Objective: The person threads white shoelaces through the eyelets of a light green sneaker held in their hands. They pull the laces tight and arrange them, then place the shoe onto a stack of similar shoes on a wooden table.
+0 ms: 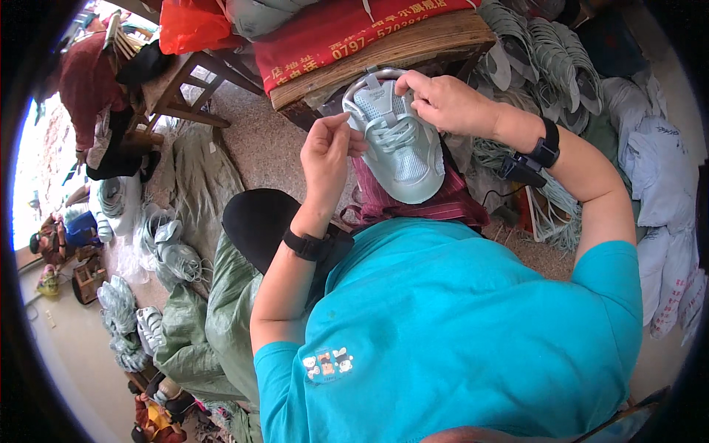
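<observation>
A pale mint sneaker (412, 171) with a mesh toe lies in front of me, its toe toward my body and its opening toward the wooden bench. Mint laces (391, 136) cross over its tongue. At the shoe's left side, my left hand (330, 148) is closed, thumb and index finger pressed together; anything in that pinch is too small to make out. My right hand (443, 102) is curled at the right edge of the opening, thumb and forefinger pinched beside the tongue. What those fingers grip, if anything, is hidden.
Ahead is a wooden bench (384, 57) with a red printed cloth (325, 46). Stacked mint shoe parts (565, 66) and white sacks (653, 170) stand at right. Green sacking (185, 317) and bagged shoes (173, 247) lie at left. Another person (92, 81) sits at far left.
</observation>
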Demonstrator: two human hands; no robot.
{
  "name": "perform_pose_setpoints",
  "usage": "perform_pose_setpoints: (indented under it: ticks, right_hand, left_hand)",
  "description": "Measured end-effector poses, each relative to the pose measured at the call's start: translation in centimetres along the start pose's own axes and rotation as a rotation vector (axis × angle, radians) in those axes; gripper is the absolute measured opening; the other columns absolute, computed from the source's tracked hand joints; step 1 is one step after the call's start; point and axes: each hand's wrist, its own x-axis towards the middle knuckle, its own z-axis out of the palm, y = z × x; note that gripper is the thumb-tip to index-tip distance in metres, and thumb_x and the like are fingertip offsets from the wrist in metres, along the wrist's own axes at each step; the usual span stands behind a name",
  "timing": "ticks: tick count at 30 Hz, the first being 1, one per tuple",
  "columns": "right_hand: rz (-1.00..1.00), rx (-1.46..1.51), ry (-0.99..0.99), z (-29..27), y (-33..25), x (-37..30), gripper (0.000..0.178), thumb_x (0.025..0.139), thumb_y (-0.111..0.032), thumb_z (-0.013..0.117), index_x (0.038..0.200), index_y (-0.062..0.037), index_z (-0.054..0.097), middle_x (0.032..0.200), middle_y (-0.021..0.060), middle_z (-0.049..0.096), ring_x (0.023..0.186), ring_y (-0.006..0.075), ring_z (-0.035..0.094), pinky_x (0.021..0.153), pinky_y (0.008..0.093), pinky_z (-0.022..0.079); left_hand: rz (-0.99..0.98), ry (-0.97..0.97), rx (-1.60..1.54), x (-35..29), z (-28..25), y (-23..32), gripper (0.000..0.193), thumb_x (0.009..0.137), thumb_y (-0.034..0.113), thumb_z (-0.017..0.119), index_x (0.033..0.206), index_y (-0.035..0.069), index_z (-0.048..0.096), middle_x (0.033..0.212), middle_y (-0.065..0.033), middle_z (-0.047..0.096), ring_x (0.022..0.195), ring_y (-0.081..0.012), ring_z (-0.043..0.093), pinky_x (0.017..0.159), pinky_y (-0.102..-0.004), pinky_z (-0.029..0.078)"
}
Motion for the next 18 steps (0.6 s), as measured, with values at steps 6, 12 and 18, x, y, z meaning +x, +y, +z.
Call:
perform_pose_setpoints:
  ticks: [6,12,18]
  right_hand:
    - [0.354,0.348,-0.152,-1.2,-1.3,1.2,0.025,0.087,-0.005,0.050,0.112,-0.0012,0.050,0.063,0.0047,0.056,0.047,0.0112,0.055,0.046,0.0279,0.045]
    - [-0.211,-0.392,0.041,0.6,0.5,1.4,0.029,0.081,-0.003,0.056,0.110,-0.0019,0.050,0.066,0.0174,0.059,0.061,0.0314,0.064,0.050,0.0384,0.050]
    - [-0.203,-0.373,0.000,0.1,-0.6,0.9,0.028,0.084,-0.003,0.056,0.110,-0.0052,0.048,0.069,0.0191,0.061,0.068,0.0349,0.066,0.054,0.0432,0.051]
  left_hand:
    - [0.054,-0.121,0.175,0.0,0.2,0.7,0.031,0.098,0.004,0.049,0.128,0.004,0.043,0.075,-0.0017,0.058,0.060,-0.0066,0.050,0.054,-0.0214,0.040]
    - [0.064,-0.197,0.377,1.2,0.1,1.2,0.034,0.096,0.002,0.050,0.129,0.005,0.045,0.071,0.0001,0.054,0.063,-0.0053,0.047,0.056,-0.0215,0.038]
    - [0.151,-0.225,0.865,1.1,1.1,3.8,0.038,0.092,0.003,0.054,0.129,0.011,0.048,0.066,-0.0031,0.055,0.060,-0.0099,0.053,0.055,-0.0275,0.042]
